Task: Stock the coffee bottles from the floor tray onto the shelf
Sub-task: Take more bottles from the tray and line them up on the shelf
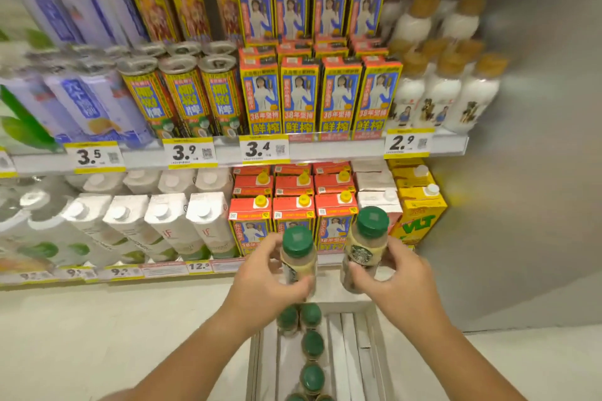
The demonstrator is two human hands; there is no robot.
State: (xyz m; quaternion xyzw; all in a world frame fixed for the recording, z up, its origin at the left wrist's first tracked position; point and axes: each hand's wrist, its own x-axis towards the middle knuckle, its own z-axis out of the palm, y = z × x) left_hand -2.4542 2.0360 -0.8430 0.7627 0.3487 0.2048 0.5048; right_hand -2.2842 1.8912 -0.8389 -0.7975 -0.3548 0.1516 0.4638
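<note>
My left hand (pixel 260 283) grips a coffee bottle (pixel 298 254) with a green cap and pale label, held upright in front of the lower shelf. My right hand (pixel 395 280) grips a second coffee bottle (pixel 366 244) of the same kind, a little higher and to the right. Below my hands, the white floor tray (pixel 351 352) holds several more green-capped bottles (pixel 312 343) in a row along its left side. Both held bottles hover in front of the red cartons (pixel 294 208) on the lower shelf.
The upper shelf (pixel 325 150) carries cans, yellow-blue cartons and white milk bottles (pixel 446 98) behind yellow price tags. White cartons (pixel 169 225) and a yellow carton (pixel 420 215) flank the red ones. A grey wall panel (pixel 527 172) bounds the right side. Pale floor lies left of the tray.
</note>
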